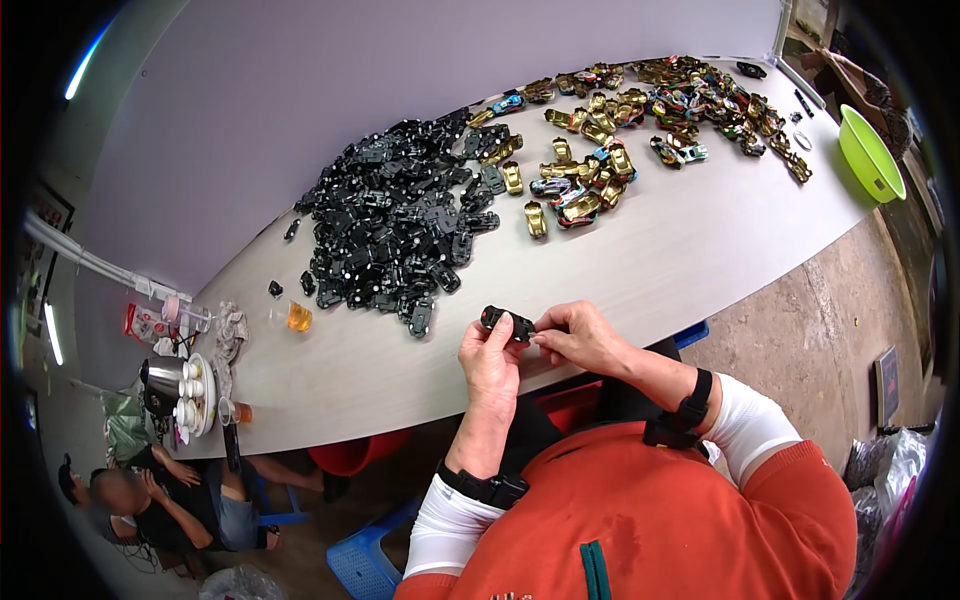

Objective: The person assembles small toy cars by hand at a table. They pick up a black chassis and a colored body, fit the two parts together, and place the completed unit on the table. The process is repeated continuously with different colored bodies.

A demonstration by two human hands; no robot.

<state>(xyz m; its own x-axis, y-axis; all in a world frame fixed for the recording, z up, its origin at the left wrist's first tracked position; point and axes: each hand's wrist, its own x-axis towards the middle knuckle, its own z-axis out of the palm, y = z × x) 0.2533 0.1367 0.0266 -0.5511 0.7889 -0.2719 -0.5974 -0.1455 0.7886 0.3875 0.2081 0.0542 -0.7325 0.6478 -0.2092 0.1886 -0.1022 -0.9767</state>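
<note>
At the table's near edge, my left hand [488, 365] grips a small black toy car chassis [507, 322], with the thumb lying across it. Beside its right end, my right hand [584, 338] is closed in a pinch. Whatever those fingertips hold is too small to make out. A large heap of similar black chassis [385, 215] lies beyond my left hand. Gold and coloured toy car shells [580, 190] are grouped past my hands to the right, and one gold shell [535, 219] sits a little apart from them.
The long pale table [660, 270] runs along a wall. On its left stand a cup of amber drink [299, 317], a crumpled cloth [230, 330] and a tray with white cups [205, 395]. A green basin [868, 155] is at the far right. Another person [180, 495] sits at lower left near a blue stool [370, 555].
</note>
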